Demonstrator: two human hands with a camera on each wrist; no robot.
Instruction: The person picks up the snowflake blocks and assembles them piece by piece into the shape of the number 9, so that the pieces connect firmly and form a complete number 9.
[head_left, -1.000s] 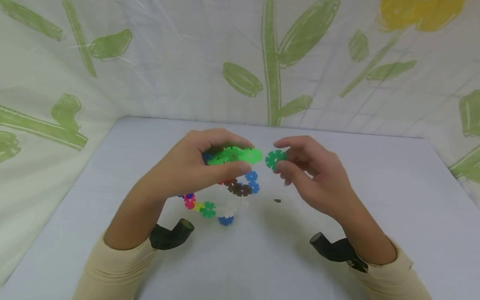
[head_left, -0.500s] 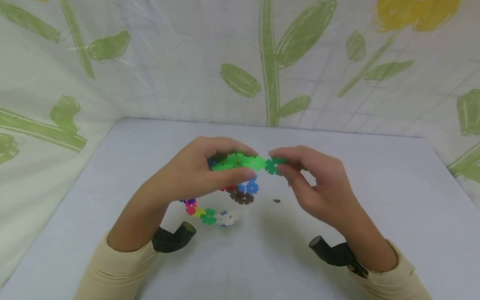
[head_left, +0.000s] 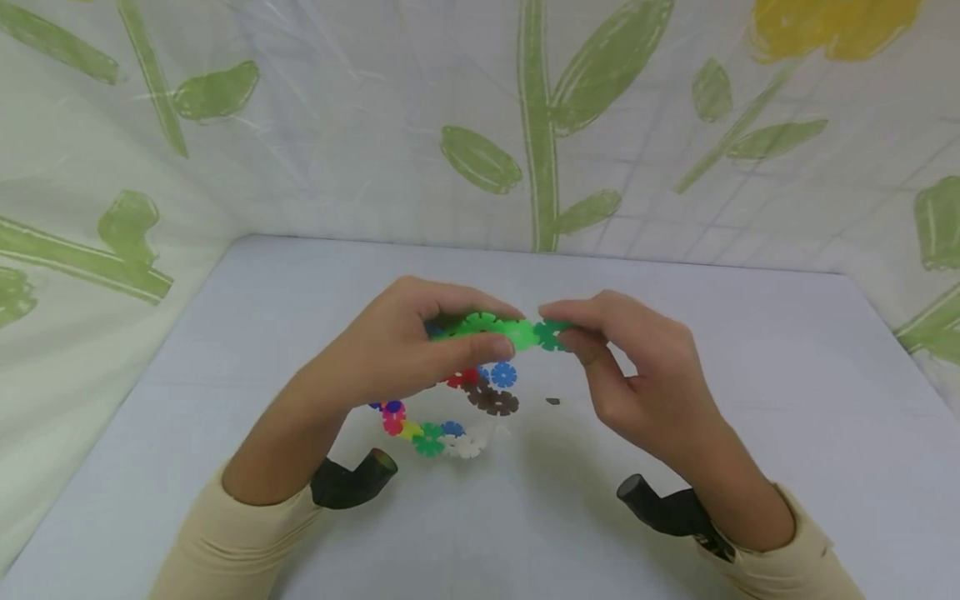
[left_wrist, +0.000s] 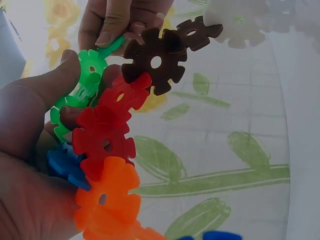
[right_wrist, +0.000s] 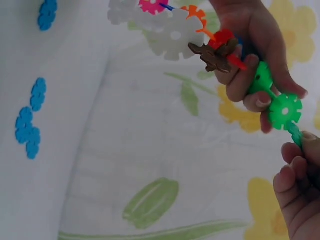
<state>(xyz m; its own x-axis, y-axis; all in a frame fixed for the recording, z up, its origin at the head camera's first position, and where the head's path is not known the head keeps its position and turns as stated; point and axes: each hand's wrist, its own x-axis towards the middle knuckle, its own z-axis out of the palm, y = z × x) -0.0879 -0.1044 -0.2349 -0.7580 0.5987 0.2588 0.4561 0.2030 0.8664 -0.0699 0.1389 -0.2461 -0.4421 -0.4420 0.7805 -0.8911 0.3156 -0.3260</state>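
My left hand (head_left: 420, 337) grips a run of light green notched plastic snowflake discs (head_left: 521, 335) between thumb and fingers. Thumb and forefinger of my right hand (head_left: 637, 358) pinch a darker green snowflake disc (head_left: 549, 335), its edge meeting the last light green one. From the left hand hangs a curving chain of linked discs. Red discs (left_wrist: 105, 142), an orange disc (left_wrist: 107, 195) and a brown disc (left_wrist: 155, 60) show close up in the left wrist view. Farther along are white discs (right_wrist: 175, 35) and a pink disc (head_left: 393, 419). The palm hides part of the chain.
Both hands are above a white table (head_left: 750, 417). A small dark scrap (head_left: 552, 402) lies on it. Several loose-looking blue discs (right_wrist: 37, 95) show at the left of the right wrist view. Behind the table hangs a white sheet (head_left: 360, 167) with painted leaves and yellow flowers.
My right hand has moved left and slightly down, closing the gap between the darker green disc and the light green one. The hanging chain has swung slightly.
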